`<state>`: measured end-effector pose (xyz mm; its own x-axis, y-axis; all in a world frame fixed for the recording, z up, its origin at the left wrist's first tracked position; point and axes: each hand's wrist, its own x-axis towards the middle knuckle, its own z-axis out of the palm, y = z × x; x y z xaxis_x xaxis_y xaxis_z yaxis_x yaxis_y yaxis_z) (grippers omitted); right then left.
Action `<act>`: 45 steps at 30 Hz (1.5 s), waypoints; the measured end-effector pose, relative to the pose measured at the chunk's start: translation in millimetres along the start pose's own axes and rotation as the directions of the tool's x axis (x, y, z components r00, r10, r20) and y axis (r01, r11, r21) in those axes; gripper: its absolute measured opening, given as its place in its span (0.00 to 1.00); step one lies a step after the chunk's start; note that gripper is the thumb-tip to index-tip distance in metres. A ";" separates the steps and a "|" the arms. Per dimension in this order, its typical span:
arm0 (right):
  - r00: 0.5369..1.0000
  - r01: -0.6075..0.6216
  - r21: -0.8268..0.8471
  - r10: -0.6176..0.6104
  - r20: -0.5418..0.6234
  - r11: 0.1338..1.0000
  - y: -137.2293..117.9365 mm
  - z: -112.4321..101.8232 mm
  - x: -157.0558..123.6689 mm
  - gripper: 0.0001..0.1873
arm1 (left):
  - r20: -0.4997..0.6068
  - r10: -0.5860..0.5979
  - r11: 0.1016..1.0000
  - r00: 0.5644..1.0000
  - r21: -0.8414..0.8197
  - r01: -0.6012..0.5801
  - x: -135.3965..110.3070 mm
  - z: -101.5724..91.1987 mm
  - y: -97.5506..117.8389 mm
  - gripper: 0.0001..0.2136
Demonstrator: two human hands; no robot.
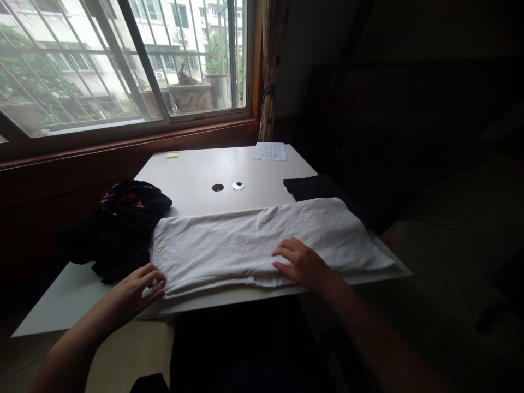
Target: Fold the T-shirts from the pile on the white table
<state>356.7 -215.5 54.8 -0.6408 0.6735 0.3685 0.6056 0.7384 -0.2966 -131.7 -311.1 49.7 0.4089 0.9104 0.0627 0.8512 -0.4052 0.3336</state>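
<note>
A white garment [254, 243] lies folded into a long band across the near part of a white table [204, 169]. My right hand [301, 265] lies flat on its near edge, fingers stretched out and pointing left. My left hand [137, 289] rests at the garment's near left corner, fingers bent and touching the cloth edge; whether they pinch it is unclear.
A dark crumpled garment with pink marks [118, 226] sits at the table's left edge. A black cloth [317, 187] lies at the right. Farther back are a cable hole [218, 188], its round cap [238, 186], a paper sheet [271, 151] and a yellow note [172, 155]. A window stands behind.
</note>
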 end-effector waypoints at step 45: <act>0.990 -0.020 -0.156 0.041 0.134 0.988 39.9 -26.6 -67.5 0.10 | -0.007 0.050 0.991 0.999 0.123 -0.049 6.6 -18.8 37.8 0.04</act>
<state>436.7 -232.3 41.5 -0.6729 0.7016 0.2344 0.6843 0.7108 -0.1629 -103.1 -318.8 80.4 0.4486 0.8896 0.0854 0.8643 -0.4562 0.2119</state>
